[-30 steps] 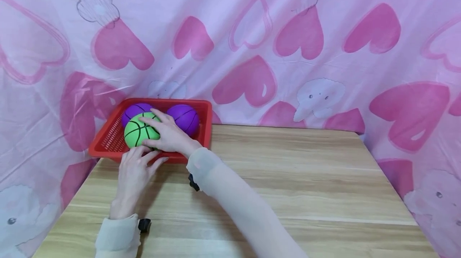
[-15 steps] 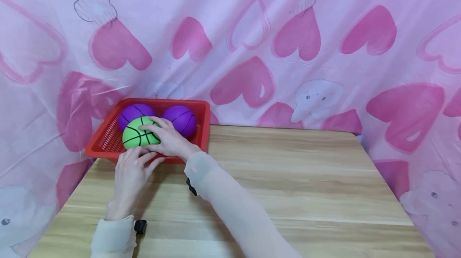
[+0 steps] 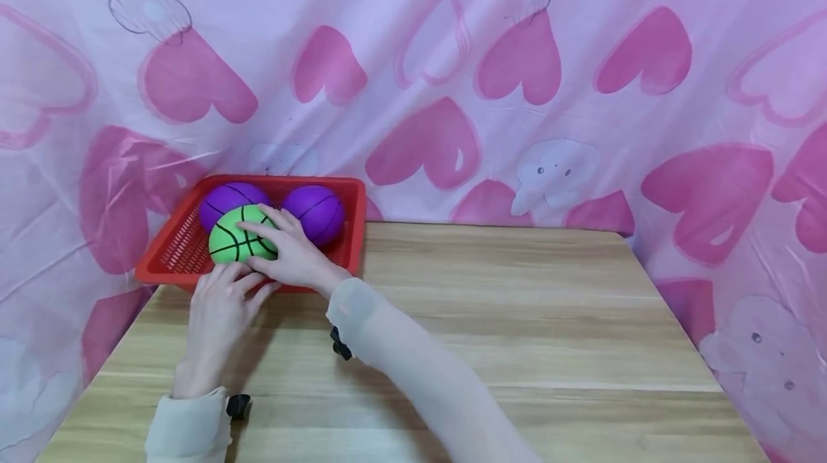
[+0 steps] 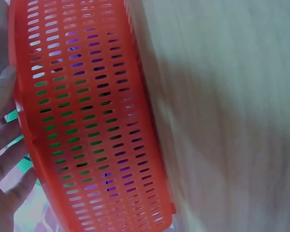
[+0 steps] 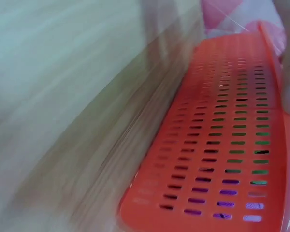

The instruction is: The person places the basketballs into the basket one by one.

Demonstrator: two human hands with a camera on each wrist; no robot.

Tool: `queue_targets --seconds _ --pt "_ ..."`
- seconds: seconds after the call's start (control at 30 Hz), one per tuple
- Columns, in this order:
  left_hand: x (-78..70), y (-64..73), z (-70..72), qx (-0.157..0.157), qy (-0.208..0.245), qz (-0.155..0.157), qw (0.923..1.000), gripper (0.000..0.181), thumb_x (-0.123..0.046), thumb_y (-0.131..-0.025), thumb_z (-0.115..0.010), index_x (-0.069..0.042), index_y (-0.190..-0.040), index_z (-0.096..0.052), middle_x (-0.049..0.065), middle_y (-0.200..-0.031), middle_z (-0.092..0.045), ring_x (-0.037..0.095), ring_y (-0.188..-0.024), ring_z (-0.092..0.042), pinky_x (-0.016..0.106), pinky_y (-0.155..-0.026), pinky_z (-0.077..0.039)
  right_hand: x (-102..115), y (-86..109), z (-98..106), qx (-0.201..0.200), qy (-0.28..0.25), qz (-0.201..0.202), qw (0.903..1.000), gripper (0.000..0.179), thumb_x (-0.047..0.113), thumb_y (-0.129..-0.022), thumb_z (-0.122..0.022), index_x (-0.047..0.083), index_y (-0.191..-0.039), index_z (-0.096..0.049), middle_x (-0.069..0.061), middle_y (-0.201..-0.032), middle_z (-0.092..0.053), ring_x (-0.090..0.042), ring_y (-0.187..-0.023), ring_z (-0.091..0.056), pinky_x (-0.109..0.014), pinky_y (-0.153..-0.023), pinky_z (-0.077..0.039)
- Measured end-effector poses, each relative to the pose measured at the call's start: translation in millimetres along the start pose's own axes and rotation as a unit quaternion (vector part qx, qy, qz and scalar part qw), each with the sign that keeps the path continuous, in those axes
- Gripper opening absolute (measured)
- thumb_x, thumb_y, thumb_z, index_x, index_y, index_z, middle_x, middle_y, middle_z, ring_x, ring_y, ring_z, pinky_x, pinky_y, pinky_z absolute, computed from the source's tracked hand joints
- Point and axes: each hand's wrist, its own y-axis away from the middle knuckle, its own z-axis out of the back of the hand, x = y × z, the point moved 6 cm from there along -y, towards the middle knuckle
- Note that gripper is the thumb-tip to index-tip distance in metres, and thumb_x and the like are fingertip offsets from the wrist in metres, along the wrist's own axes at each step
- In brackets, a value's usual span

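Note:
In the head view, a green ball (image 3: 234,239) with black basketball lines sits in the front of a red plastic basket (image 3: 354,233). Behind it lie two purple balls, one at the left (image 3: 222,203) and one at the right (image 3: 316,213). My right hand (image 3: 291,251) grips the green ball from its right, fingers spread across the top. From the near side my left hand (image 3: 220,305) holds the ball's lower front, its fingers bent over the basket's front rim and their tips hidden. The left fingers (image 4: 19,186) overlap the green behind the rim in the left wrist view.
The basket stands at the back left of a wooden table (image 3: 517,334), its slotted front wall (image 4: 87,121) facing me. A pink curtain (image 3: 413,140) with hearts hangs close behind it. Dark wrist bands (image 3: 239,407) show below both sleeves.
The green ball has sunk a little in the basket with my right hand on it, showing more of the left purple ball. The head view has shifted slightly.

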Motion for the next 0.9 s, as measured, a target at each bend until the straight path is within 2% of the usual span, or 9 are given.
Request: queue_targets --seconds 0.2,0.33,0.4,0.5,0.67,0.8,0.9 --pt "-2.5 -4.6 -0.4 0.02 -0.005 0.012 0.9997 0.026 -0.016 -0.076 -0.082 -0.003 -0.098 -0.076 0.012 -0.088 -0.063 0.036 -0.087 -0.054 0.049 -0.072 -0.039 1 13.6 16 -0.04 -0.01 0.005 0.9991 0.061 0.032 -0.095 -0.062 0.033 -0.151 -0.036 0.01 -0.162 -0.008 -0.017 -0.147 -0.009 -0.04 -0.11 -0.03" --pt "-4.5 -6.0 -1.6 0.026 -0.008 0.021 0.9994 0.026 -0.014 -0.077 -0.082 -0.002 -0.099 -0.076 0.013 -0.091 -0.065 0.037 -0.09 -0.055 0.05 -0.074 -0.04 5 31.4 32 -0.047 -0.019 0.0 0.9987 0.059 0.033 -0.096 -0.06 0.031 -0.151 -0.037 0.006 -0.161 -0.013 -0.014 -0.146 -0.012 -0.041 -0.109 -0.033" --pt "-6.1 -6.5 -3.1 0.034 -0.009 0.026 0.9991 0.024 -0.014 -0.079 -0.08 -0.002 -0.099 -0.075 0.014 -0.093 -0.065 0.037 -0.092 -0.056 0.05 -0.075 -0.04 5 43.0 42 -0.051 -0.009 -0.005 0.9986 0.057 0.034 -0.097 -0.06 0.03 -0.15 -0.039 0.002 -0.161 -0.015 -0.014 -0.146 -0.014 -0.042 -0.109 -0.033" --pt "-7.6 -7.2 -4.4 0.049 -0.013 0.039 0.998 0.022 -0.016 -0.083 -0.077 -0.001 -0.1 -0.074 0.015 -0.095 -0.065 0.038 -0.095 -0.056 0.051 -0.077 -0.04 7 61.5 56 -0.055 0.034 -0.002 0.9979 0.055 0.037 -0.097 -0.059 0.027 -0.148 -0.041 -0.003 -0.16 -0.019 -0.019 -0.146 -0.014 -0.046 -0.111 -0.028" --pt "-10.8 -7.3 -3.4 0.08 -0.018 0.07 0.9941 0.029 -0.016 -0.086 -0.075 0.0 -0.109 -0.07 0.018 -0.105 -0.065 0.041 -0.103 -0.055 0.055 -0.086 -0.04 3 100.8 75 -0.062 0.121 0.007 0.9907 0.055 0.042 -0.098 -0.056 0.024 -0.148 -0.042 -0.01 -0.16 -0.019 -0.03 -0.147 -0.011 -0.054 -0.113 -0.02" --pt "-18.1 -3.9 -0.2 0.102 -0.01 0.091 0.9905 0.035 -0.018 -0.087 -0.073 0.0 -0.117 -0.067 0.021 -0.114 -0.061 0.042 -0.111 -0.052 0.058 -0.092 -0.037 -14 141.6 89 -0.079 0.128 -0.033 0.9881 0.059 0.048 -0.098 -0.054 0.025 -0.15 -0.039 -0.009 -0.16 -0.016 -0.031 -0.147 -0.01 -0.057 -0.109 -0.026" --pt "-26.3 0.4 1.0 0.11 -0.005 0.087 0.99 0.04 -0.022 -0.089 -0.072 0.0 -0.121 -0.064 0.023 -0.124 -0.057 0.043 -0.117 -0.048 0.06 -0.096 -0.034 -32 174.3 98 -0.105 0.134 -0.069 0.983 0.061 0.05 -0.098 -0.051 0.023 -0.151 -0.037 -0.011 -0.16 -0.016 -0.033 -0.147 -0.011 -0.059 -0.108 -0.027"
